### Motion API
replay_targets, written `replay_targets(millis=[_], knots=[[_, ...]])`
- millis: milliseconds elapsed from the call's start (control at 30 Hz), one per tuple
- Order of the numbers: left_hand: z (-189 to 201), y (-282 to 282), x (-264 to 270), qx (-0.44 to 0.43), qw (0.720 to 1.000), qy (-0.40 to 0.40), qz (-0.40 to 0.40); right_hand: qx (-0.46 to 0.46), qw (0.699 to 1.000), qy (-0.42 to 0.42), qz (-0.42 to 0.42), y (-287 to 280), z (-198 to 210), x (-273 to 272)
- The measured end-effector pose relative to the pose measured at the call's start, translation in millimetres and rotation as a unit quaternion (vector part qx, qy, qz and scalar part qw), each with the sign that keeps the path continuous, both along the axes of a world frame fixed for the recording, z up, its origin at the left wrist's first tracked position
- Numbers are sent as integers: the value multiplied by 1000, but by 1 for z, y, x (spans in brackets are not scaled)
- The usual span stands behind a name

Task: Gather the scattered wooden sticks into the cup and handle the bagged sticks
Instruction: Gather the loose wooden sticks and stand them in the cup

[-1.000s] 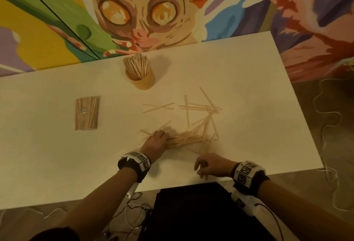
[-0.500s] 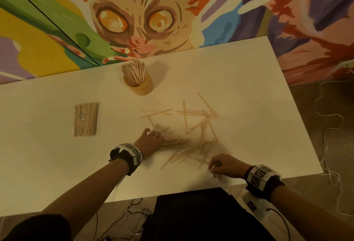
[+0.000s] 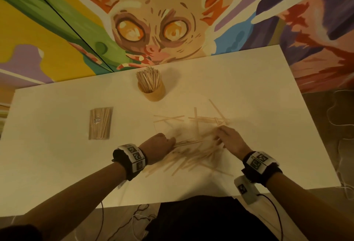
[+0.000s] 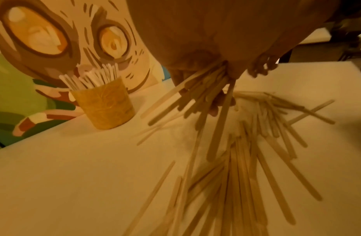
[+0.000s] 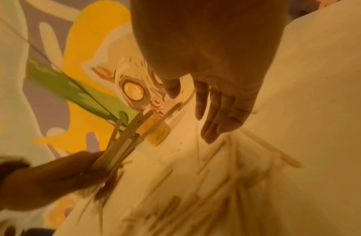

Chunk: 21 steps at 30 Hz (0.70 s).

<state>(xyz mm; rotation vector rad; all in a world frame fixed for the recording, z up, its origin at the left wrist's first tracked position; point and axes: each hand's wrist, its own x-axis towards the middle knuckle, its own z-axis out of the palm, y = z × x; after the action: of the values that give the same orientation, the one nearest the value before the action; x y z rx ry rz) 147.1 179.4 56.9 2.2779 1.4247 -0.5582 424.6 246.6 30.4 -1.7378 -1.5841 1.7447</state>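
Several flat wooden sticks [image 3: 197, 154] lie scattered on the white table [image 3: 57, 173] in front of me. My left hand [image 3: 160, 145] grips a bundle of sticks [image 4: 203, 94], which fans out below its curled fingers. My right hand [image 3: 228, 139] hovers over the right side of the pile with straight, close-set fingers [image 5: 213, 118] and holds nothing. A tan cup [image 3: 153, 92] packed with upright sticks stands at the table's far middle. The clear bag of sticks [image 3: 100, 122] lies flat at the left.
A painted mural wall [image 3: 153, 29] rises right behind the table's far edge. Cables [image 3: 342, 110] trail over the floor at the right. Both wrists wear black bands with printed markers [image 3: 134, 157].
My right hand came up from the table's near edge onto the right side of the pile. My left hand closed on a bundle of sticks and lifted it a little. The pile spread.
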Motion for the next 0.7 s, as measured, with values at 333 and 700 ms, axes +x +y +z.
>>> replay_targets(millis=[333, 700], knots=[[24, -4, -5, -112, 971, -153, 148, -129, 970, 205, 18, 11, 36, -71], [24, -1, -33, -114, 921, -277, 250, -58, 985, 135, 94, 20, 45, -121]])
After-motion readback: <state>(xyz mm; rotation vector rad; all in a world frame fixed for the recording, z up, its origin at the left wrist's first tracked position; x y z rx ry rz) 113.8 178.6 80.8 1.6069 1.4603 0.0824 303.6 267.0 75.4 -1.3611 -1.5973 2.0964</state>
